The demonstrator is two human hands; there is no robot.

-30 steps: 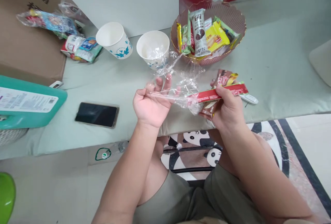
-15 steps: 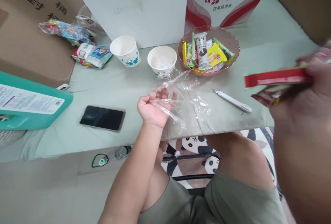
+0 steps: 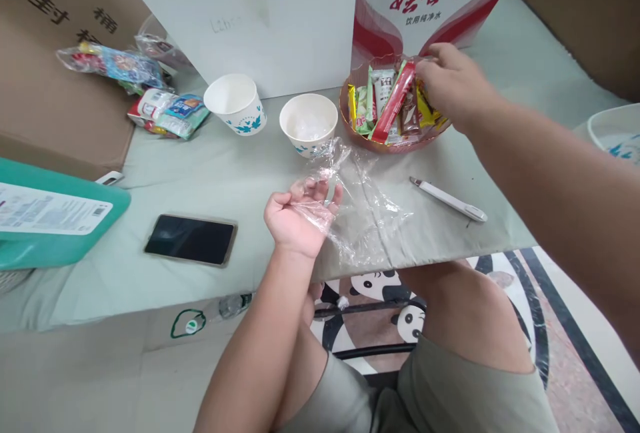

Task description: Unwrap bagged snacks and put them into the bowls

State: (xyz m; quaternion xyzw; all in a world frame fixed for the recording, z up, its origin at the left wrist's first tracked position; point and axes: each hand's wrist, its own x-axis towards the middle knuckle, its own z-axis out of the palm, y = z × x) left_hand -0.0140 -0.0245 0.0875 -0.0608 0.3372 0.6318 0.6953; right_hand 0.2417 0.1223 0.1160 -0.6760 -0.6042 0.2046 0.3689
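Palm up on the table's front half, my left hand [image 3: 303,216] has loosely curled fingers with a clear plastic bag [image 3: 365,226] caught across them. The rest of the crumpled bag spreads to the right. At the right rim of the pinkish clear bowl [image 3: 353,134], my right hand [image 3: 450,83] is closed at the upper end of a red snack bar [image 3: 395,103]; its fingertips are partly hidden. A brown wrapped snack [image 3: 410,113] lies beside the bar, among several other packets. Left of the bowl stand a paper cup [image 3: 309,123] and another paper cup [image 3: 235,106].
A white box cutter [image 3: 449,199] lies at right and a phone [image 3: 191,239] at left. Snack packets [image 3: 167,113] rest by the cardboard box [image 3: 65,113]. White boxes [image 3: 280,19] stand behind. A green container [image 3: 55,213] is far left, another cup [image 3: 617,133] far right.
My right hand has swung in from the far right to the bowl, bringing the red bar and brown snack into it. My left hand has stayed almost in place with the plastic.
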